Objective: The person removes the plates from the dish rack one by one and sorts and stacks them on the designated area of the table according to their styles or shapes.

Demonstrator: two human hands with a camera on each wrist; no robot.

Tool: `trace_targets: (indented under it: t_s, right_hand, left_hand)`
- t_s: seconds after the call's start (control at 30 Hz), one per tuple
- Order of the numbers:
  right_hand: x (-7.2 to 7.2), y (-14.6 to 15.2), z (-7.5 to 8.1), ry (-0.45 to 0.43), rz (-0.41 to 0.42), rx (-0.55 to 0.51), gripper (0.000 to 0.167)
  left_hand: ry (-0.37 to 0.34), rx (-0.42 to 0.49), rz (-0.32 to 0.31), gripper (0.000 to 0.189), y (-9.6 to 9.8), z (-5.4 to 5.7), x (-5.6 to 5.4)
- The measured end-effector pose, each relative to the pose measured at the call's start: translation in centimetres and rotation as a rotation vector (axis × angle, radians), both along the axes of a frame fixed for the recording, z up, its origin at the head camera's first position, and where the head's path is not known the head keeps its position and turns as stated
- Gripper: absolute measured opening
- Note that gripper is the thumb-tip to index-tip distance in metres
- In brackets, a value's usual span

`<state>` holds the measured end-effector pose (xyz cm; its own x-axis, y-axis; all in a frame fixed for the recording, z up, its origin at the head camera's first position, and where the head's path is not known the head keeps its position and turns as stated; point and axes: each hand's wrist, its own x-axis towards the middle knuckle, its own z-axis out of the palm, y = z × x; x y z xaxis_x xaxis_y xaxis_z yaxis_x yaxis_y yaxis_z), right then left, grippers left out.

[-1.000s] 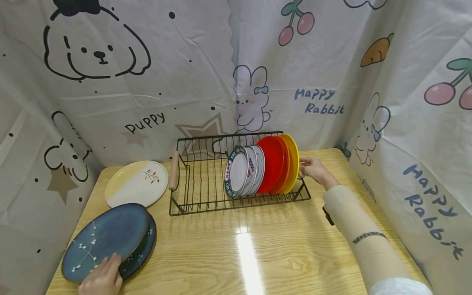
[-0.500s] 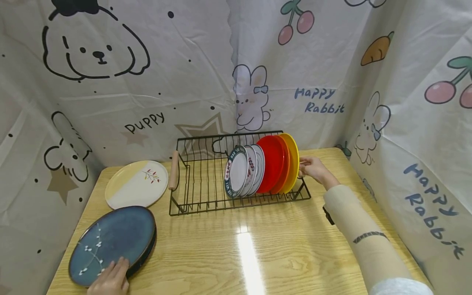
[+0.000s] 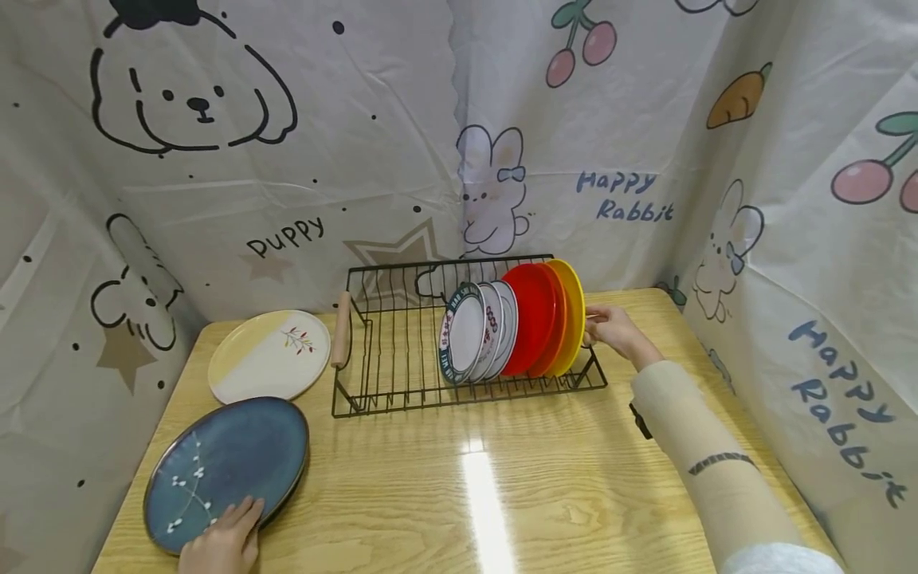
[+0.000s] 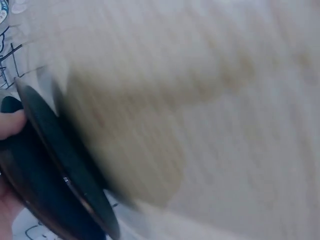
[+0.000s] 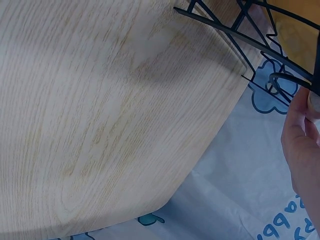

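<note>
At lower left in the head view, my left hand (image 3: 224, 537) pinches the near rim of a dark blue plate (image 3: 240, 470) with a white blossom branch. Its thumb lies on the plate's face in the left wrist view, where another dark blue plate (image 4: 70, 162) sits close against the held one. My right hand (image 3: 615, 331) grips the right end handle of a black wire dish rack (image 3: 402, 401); the yellow plate (image 3: 571, 319) partly hides those fingers. A pale wooden bit of the handle (image 5: 314, 103) shows by the fingers in the right wrist view.
Standing upright in the rack are red (image 3: 529, 319) and orange plates, and several small white plates (image 3: 466, 333). Beyond the blue plates lies a cream and yellow plate (image 3: 268, 359). Printed curtains (image 3: 373, 159) close in the wooden table (image 3: 559, 478) at back and sides.
My left hand has shifted right with the top blue plate, which now covers most of the blue plate below it. My right hand keeps its place at the rack's end.
</note>
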<state>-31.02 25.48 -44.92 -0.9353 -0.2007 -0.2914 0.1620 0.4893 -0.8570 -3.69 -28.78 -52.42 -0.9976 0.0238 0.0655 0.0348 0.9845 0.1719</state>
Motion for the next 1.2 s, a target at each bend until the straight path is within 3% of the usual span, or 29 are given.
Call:
trace_targets:
  t_s: [0.2,0.37,0.73,1.2]
  right_hand:
    - [0.1,0.0,0.0,-0.006,-0.002,-0.009,0.047]
    - [0.0,0.1,0.0,-0.010,-0.004,-0.013,0.048]
    - [-0.1,0.2,-0.1,-0.003,0.002,-0.010,0.048]
    - [-0.3,0.3,-0.3,-0.002,0.002,-0.021,0.047]
  left_hand:
    - [-0.159,0.054,0.013,0.035,0.1,0.5,-1.1]
    - [-0.241,0.084,0.012,0.042,0.1,0.6,-1.9]
    - [-0.293,0.064,-0.029,0.051,0.6,1.2,-3.2]
    - [-0.413,0.085,0.046,0.057,0.9,1.3,-4.8]
